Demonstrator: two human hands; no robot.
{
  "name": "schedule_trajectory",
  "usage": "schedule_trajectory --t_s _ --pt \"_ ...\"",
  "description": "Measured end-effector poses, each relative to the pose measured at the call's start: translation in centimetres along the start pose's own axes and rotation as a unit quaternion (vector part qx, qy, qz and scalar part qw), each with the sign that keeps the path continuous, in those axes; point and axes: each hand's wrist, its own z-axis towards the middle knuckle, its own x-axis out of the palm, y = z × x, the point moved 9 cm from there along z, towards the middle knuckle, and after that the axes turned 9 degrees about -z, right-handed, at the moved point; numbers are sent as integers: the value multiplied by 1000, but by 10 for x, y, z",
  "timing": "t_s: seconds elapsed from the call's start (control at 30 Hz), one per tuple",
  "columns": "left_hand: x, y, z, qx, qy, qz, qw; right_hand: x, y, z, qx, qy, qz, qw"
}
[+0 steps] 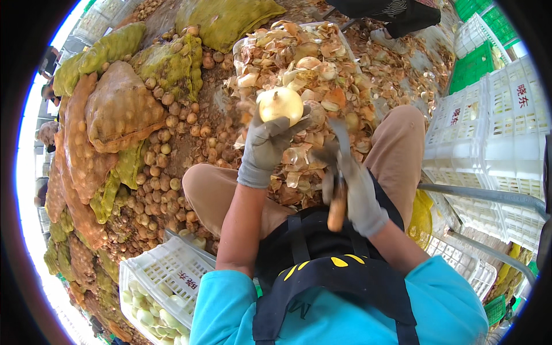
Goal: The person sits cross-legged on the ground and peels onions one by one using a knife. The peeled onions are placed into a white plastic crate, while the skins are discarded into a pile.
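Observation:
My left hand (269,146), in a grey work glove, holds a peeled pale-yellow onion (281,105) from below, its stem end facing up. In my gloved right hand (360,194) is a knife with a wooden handle (337,207); the blade (341,136) is blurred and points away from me, apart from the onion. Below both hands spreads a heap of dry onion skins (297,166). Among the skins, just beyond the held onion, sits another onion (308,63). The heap covers most of a container, whose pale rim (350,47) shows at the far right corner.
Unpeeled onions (161,185) lie loose at left, beside filled mesh sacks (123,105). A white crate (172,269) of peeled onions stands at my left hip. Stacked white crates (487,129) and a metal rail (483,192) are at right. Another person's leg (409,21) is at the top.

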Motion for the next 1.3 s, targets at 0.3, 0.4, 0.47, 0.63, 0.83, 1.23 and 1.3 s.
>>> schedule_trajectory --t_s 0.3,0.4,0.47,0.63,0.83,1.23,1.3 --pt "-4 0 0 -104 54 -15 993 24 -1 -55 50 241 48 968" --pt "-8 -3 0 -59 6 73 996 5 65 -9 -279 25 -375 884" --pt "0 -3 0 -55 35 117 991 13 76 16 -333 -32 -454 826" --pt "-4 -9 -5 -69 14 124 990 24 63 49 -289 -39 -569 769" --pt "-11 -18 -7 -44 -31 148 987 34 67 48 -318 -42 -591 740" --pt "-1 -17 -11 -73 -14 164 984 49 76 44 -425 -58 -655 622" --pt "1 -19 -10 -59 -22 196 979 51 79 39 -434 -107 -680 581"
